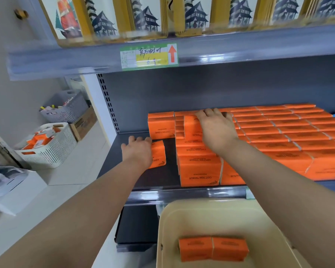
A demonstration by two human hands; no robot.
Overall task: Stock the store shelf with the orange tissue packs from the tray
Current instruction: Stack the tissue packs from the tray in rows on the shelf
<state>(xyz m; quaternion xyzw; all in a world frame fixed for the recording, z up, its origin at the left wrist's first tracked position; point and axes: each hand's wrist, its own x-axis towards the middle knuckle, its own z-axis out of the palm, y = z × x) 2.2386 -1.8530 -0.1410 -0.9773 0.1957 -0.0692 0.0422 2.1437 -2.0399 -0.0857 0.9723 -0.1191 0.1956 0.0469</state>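
Touching shelf packs [278,132], left hand [138,151], right hand [216,128], two tray packs [213,248]

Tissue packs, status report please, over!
Left hand rests on a loose pack on the shelf. Right hand atop the upright packs, grip unclear. Two packs in the tray. Nothing blocking.

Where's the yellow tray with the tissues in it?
The tray sits at the bottom of the head view, right of centre, just below the shelf's front edge, holding two orange tissue packs.
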